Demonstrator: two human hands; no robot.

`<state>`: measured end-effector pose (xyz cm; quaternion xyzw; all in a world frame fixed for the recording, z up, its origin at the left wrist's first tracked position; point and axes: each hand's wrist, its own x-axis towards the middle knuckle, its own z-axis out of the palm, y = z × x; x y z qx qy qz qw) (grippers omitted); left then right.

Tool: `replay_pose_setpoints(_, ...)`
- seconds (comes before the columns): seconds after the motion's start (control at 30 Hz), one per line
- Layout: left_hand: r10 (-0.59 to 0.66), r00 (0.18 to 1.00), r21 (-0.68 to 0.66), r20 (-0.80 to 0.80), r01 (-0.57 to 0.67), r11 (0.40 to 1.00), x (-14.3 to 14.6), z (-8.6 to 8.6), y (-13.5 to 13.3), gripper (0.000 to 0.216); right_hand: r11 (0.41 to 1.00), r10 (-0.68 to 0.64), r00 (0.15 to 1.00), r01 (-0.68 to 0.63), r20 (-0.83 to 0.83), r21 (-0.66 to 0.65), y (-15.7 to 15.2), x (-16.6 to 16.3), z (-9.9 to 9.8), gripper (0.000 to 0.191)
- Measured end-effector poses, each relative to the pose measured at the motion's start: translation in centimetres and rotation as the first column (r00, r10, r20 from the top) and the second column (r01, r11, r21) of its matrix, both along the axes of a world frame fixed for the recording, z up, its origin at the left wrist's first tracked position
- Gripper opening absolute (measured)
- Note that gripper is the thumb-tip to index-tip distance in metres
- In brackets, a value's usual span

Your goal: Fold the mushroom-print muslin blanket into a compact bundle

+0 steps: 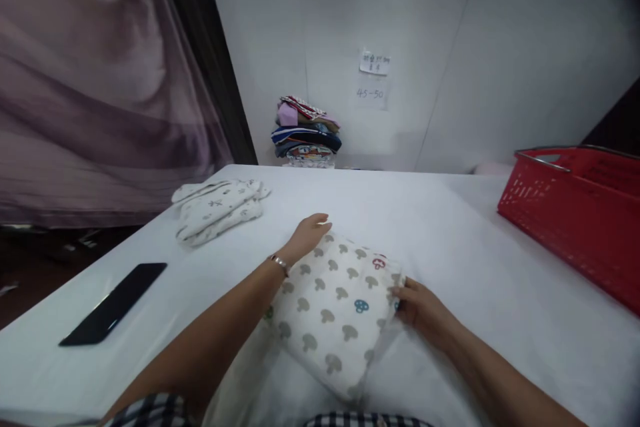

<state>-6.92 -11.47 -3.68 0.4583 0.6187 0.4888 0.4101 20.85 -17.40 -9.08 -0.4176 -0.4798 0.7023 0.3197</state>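
Observation:
A folded white garment [334, 312] printed with grey, red and blue mushrooms lies on the white table [450, 240] right in front of me. My left hand [309, 236] rests at its far left corner, fingers stretched out flat, a bracelet on the wrist. At the garment's right edge my right hand [423, 310] has its fingers curled against the fabric, pinching the fold.
A second folded white patterned garment [220, 209] lies at the far left of the table. A black phone [115, 302] lies near the left edge. A red plastic basket [580, 210] stands at the right. A stack of folded clothes [306, 133] sits against the back wall.

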Motion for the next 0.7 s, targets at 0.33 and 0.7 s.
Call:
replay_pose_setpoints(0.33,0.043,0.726,0.081,-0.687,0.017,0.997,-3.5,-2.4,-11.0,0.046,0.687,-0.248,0.717,-0.343,0.651,0.640,6.0,-0.6,2.4,0.031)
replay_pose_setpoints(0.7,0.155,0.518,0.118,-0.841,-0.104,0.988,-1.8,-5.7,-13.3,0.046,0.464,-0.387,0.546,-0.581,0.743,0.669,6.5,-3.5,2.1,0.024)
